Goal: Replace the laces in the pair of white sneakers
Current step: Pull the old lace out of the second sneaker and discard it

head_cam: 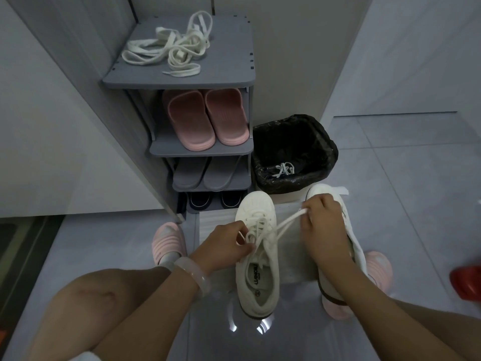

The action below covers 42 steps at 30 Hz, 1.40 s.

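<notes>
Two white sneakers stand on the floor in front of me. The left sneaker (256,259) is laced, toe pointing away. My left hand (223,247) pinches a loop of its lace (283,224) beside the eyelets. My right hand (322,225) pinches the other end of that lace, pulled taut up and to the right. The right sneaker (338,256) lies mostly hidden under my right hand and forearm. A heap of wide cream laces (169,46) lies on top of the grey shoe rack (179,79).
The rack holds pink slippers (205,118), grey slippers (205,173) and dark shoes below. A bin with a black liner (294,152) holds a discarded lace (285,169). My feet wear pink slippers (169,242). A red object (467,281) sits at the right edge.
</notes>
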Each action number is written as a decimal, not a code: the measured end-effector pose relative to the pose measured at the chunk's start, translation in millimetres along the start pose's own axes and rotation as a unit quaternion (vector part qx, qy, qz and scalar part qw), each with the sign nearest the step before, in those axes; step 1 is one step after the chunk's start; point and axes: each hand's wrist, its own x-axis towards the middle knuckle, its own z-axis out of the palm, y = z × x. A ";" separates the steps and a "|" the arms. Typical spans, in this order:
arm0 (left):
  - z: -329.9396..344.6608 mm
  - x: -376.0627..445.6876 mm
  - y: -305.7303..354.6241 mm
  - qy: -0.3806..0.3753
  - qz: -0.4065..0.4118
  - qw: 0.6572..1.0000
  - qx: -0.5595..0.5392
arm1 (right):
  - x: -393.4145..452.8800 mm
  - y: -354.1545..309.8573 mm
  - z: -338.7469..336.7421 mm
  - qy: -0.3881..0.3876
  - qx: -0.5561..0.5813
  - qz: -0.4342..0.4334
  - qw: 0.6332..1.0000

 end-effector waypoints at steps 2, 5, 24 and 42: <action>-0.1 1.0 0.2 -0.003 -0.004 1.000 -0.005 | -4.1 1.8 2.8 -0.028 0.026 0.020 0.999; -0.1 1.2 0.2 -0.005 -0.004 1.000 -0.003 | -14.8 -4.4 9.8 -0.091 -0.013 -0.107 0.990; 2.9 -0.3 1.8 0.042 0.055 0.996 0.061 | 11.1 25.6 -9.5 -0.043 0.005 0.082 0.996; 2.3 0.0 0.5 0.042 0.027 0.997 0.052 | -34.8 -22.8 21.1 -0.257 0.006 0.033 0.966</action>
